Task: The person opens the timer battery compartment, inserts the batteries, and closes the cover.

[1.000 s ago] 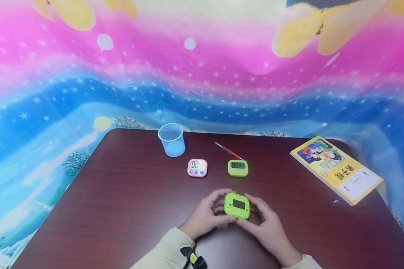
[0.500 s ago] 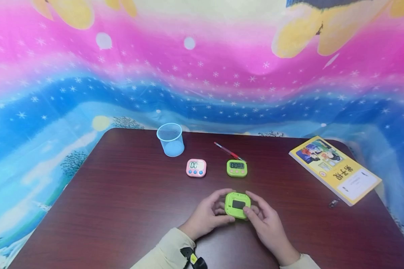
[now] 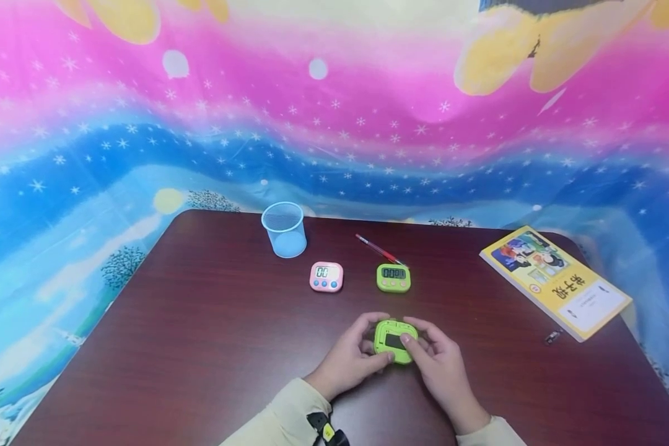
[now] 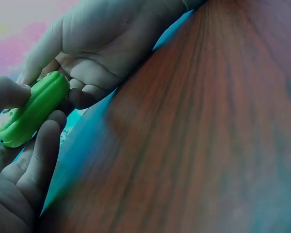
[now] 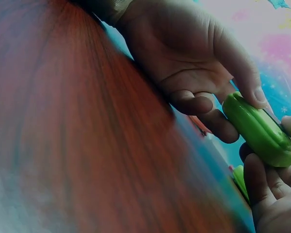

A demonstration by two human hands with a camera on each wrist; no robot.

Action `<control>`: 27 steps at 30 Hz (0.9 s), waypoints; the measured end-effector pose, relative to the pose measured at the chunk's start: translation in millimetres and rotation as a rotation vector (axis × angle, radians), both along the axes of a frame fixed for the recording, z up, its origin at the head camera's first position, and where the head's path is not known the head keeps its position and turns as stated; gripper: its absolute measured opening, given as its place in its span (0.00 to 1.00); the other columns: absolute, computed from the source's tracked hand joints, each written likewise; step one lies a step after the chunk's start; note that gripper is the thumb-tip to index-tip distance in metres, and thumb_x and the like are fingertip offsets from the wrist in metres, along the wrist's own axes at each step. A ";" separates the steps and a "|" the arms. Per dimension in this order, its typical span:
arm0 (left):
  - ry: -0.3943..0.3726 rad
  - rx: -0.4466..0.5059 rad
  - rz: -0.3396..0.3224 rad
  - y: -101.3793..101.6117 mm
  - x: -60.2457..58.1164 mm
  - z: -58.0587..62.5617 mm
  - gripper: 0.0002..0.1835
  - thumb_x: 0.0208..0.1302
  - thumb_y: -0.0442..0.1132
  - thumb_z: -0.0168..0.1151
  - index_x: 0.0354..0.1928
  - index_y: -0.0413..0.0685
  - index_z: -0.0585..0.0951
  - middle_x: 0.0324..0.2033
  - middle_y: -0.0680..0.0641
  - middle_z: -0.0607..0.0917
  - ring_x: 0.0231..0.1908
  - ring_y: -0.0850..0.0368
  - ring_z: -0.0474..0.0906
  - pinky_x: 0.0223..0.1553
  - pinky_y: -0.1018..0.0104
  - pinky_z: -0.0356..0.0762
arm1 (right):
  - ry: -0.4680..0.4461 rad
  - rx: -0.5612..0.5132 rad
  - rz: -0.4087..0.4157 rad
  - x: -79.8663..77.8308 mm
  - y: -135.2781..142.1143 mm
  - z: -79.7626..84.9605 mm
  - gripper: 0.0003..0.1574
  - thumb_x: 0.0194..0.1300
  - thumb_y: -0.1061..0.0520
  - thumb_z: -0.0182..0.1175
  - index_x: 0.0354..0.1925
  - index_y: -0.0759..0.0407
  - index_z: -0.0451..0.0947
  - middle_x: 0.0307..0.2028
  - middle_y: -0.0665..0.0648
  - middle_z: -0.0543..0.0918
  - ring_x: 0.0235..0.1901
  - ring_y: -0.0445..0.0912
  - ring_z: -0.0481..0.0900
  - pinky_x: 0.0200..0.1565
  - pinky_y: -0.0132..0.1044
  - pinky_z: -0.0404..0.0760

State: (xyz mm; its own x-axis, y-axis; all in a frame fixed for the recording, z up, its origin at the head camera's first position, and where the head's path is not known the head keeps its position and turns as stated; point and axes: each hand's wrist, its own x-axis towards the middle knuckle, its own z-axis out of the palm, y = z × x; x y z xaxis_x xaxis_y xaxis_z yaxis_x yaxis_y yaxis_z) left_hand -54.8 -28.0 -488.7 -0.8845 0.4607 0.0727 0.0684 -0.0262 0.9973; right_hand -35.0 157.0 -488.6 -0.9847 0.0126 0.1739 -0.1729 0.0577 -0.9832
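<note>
A green digital timer is held between both hands above the near part of the table, its back with a dark rectangular patch turned up. My left hand grips its left side, thumb at the lower edge and fingers round the far side. My right hand grips the right side, its thumb lying on the back over the dark patch. Both wrist views show the timer's thick green edge between the fingers; its display face is hidden. Beyond the hands lie a second green timer and a pink timer, displays up.
A light blue mesh pen cup stands at the back. A red pen lies behind the second green timer. At the right is a yellow book, with a small dark and silvery object beside it on the brown table.
My right thumb has moved from the timer's near edge up onto its back, by the dark patch. The left thumb has shifted slightly right along the near edge.
</note>
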 end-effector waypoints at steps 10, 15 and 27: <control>-0.031 0.026 0.044 -1.4 1.5 3.8 0.33 0.64 0.27 0.66 0.70 0.42 0.67 0.57 0.42 0.77 0.46 0.56 0.85 0.46 0.66 0.85 | 0.051 0.065 0.192 1.2 5.9 -3.4 0.45 0.59 0.73 0.68 0.71 0.73 0.60 0.59 0.74 0.76 0.52 0.41 0.83 0.48 0.34 0.85; -0.004 0.018 0.025 -4.6 0.6 1.8 0.37 0.61 0.25 0.67 0.72 0.42 0.65 0.58 0.42 0.77 0.45 0.58 0.84 0.46 0.67 0.85 | 0.041 0.101 0.205 0.9 7.4 -3.7 0.50 0.56 0.73 0.69 0.73 0.70 0.58 0.62 0.73 0.75 0.53 0.38 0.82 0.47 0.32 0.85; 0.055 -0.002 -0.016 -5.6 -1.0 -4.1 0.41 0.58 0.22 0.66 0.73 0.42 0.62 0.61 0.43 0.74 0.45 0.61 0.83 0.44 0.64 0.86 | 0.107 0.113 0.204 1.8 9.2 -6.0 0.44 0.59 0.72 0.68 0.70 0.69 0.63 0.59 0.71 0.77 0.49 0.40 0.83 0.42 0.32 0.86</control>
State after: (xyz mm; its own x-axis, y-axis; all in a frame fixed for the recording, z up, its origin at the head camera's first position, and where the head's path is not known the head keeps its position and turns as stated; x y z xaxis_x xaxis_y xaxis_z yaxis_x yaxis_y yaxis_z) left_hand -55.7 -33.6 -492.8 -0.8717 0.4752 0.1200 0.1228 -0.0253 0.9921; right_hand -33.2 166.2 -494.7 -0.9408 -0.2095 0.2665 -0.2951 0.1192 -0.9480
